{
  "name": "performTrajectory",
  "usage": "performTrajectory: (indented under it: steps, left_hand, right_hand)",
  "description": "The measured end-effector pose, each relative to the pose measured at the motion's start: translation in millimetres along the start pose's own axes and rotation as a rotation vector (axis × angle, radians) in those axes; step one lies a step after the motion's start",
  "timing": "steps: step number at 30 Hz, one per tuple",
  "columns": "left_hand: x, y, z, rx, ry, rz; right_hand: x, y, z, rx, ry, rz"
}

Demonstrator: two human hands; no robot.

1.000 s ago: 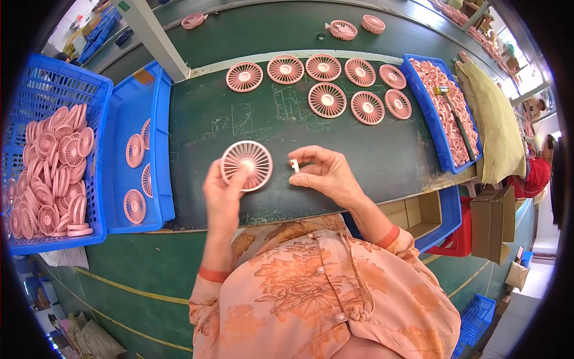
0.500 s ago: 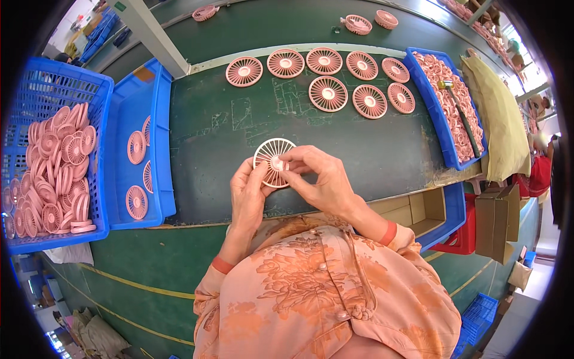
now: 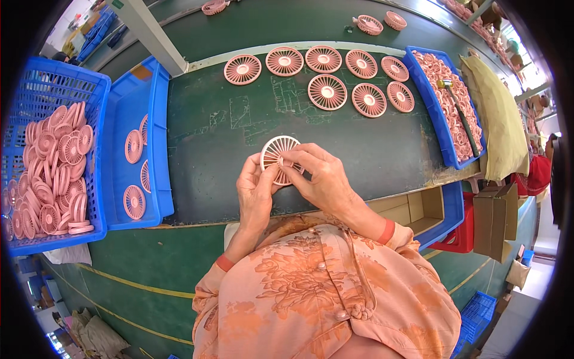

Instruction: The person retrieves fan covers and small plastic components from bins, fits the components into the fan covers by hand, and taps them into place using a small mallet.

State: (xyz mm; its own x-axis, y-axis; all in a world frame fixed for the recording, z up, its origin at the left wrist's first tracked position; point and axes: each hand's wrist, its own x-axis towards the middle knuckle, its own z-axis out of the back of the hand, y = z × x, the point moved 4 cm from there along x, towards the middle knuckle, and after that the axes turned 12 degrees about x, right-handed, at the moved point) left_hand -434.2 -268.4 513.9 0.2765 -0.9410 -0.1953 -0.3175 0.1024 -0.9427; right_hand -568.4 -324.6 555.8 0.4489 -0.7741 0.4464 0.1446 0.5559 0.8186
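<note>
Above the near edge of the work table, a pale pink round fan grille [image 3: 278,145] with thin spokes is tilted in front of me. My left hand [image 3: 256,186] grips its lower left rim, thumb on the front. My right hand [image 3: 320,175] is closed in a pinch at the grille's centre, thumb and forefinger together over the hub. A small pink piece seems to be between these fingertips, mostly hidden by them. Farther back on the table lie several pink fan grilles [image 3: 327,92] in two rows, spokes and round hubs showing.
On the left stand a blue basket [image 3: 95,128] heaped with pink grilles and a blue tray [image 3: 113,206] holding several more. At right, a blue bin [image 3: 443,143] contains small pink parts, with a hammer [image 3: 464,119] on top. Round pink pieces [image 3: 369,25] sit on the conveyor [image 3: 287,21] behind.
The grille has shifted slightly right and tipped in my hands. My right fingertips have closed in on its hub. On the conveyor the pink pieces have moved a little to the right.
</note>
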Motion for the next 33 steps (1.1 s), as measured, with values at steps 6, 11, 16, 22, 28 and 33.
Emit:
performTrajectory:
  steps: [6, 11, 16, 22, 28, 33]
  left_hand:
    - [1, 5, -3, -0.027, 0.009, -0.051]
    - [4, -5, -10, 0.044, 0.057, -0.036]
    - [7, -2, 5, 0.097, 0.051, 0.051]
    - [16, 10, 4, 0.143, 0.120, 0.038]
    - [22, 6, -22, 0.122, 0.236, 0.001]
    - [23, 6, -27, 0.243, 0.291, -0.060]
  right_hand:
    - [2, -2, 1, -0.009, 0.022, -0.118]
    - [0, -10, 4, -0.049, -0.017, 0.047]
    - [-1, -14, 5, 0.004, 0.072, 0.234]
    - [1, -19, 21, 0.085, 0.152, 0.067]
    - [-11, -49, 30, 0.866, -0.036, -0.496]
    - [-20, -56, 35, 0.716, 0.105, -0.652]
